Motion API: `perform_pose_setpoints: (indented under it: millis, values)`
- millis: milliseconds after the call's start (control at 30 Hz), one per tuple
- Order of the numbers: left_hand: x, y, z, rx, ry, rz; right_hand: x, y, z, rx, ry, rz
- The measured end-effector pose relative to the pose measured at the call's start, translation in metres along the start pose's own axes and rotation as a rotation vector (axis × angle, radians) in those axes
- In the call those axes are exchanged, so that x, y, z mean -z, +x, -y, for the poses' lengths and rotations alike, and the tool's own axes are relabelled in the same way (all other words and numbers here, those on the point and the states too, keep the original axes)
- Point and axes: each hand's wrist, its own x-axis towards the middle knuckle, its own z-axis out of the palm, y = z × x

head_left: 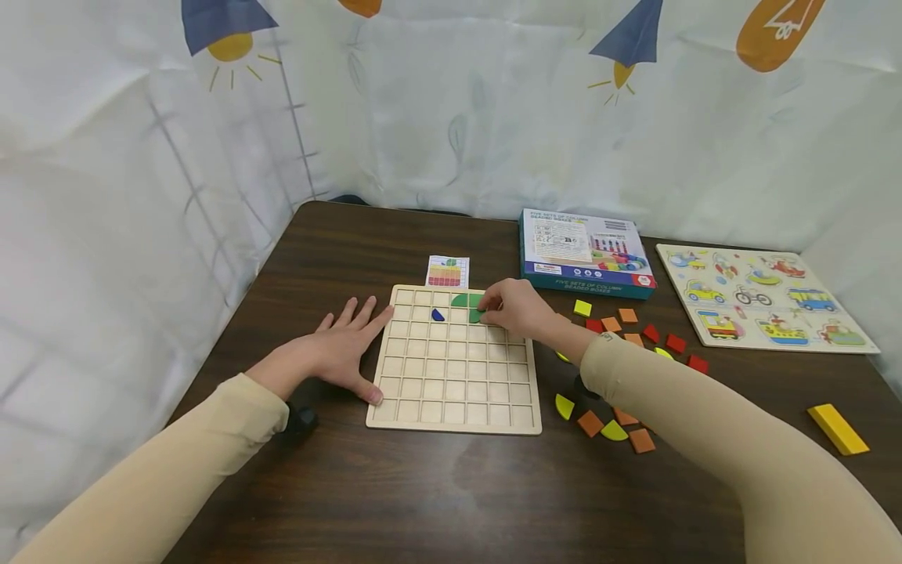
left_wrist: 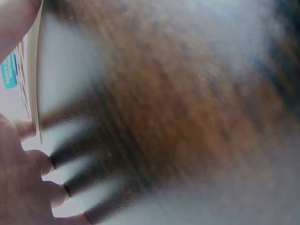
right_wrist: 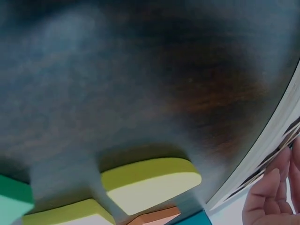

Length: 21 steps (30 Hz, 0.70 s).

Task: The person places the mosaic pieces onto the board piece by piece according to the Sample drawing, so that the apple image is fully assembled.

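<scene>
the right hand (head_left: 517, 307) has its grip pinched on a green piece (head_left: 474, 315) at the grid board (head_left: 458, 392)'s 12 o'clock edge, seemingly seating it, while the left hand (head_left: 345, 345) lies flat, fingers apart, steadying the board's 9 o'clock side on the worktop (head_left: 423, 486).

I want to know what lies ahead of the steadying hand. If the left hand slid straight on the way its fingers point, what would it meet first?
The left hand points up and right, its fingertips already touching the left edge of the wooden grid board. It would likely push against that edge first.
</scene>
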Motion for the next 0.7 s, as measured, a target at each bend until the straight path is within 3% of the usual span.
perform_pose_setpoints:
  millis: [400, 700]
  values:
    - [-0.003, 0.002, 0.003, 0.008, 0.000, 0.006, 0.001, -0.002, 0.002, 0.006, -0.021, -0.040]
    - [0.000, -0.001, 0.001, -0.003, -0.009, 0.003, 0.035, -0.042, -0.023, -0.011, -0.001, -0.041]
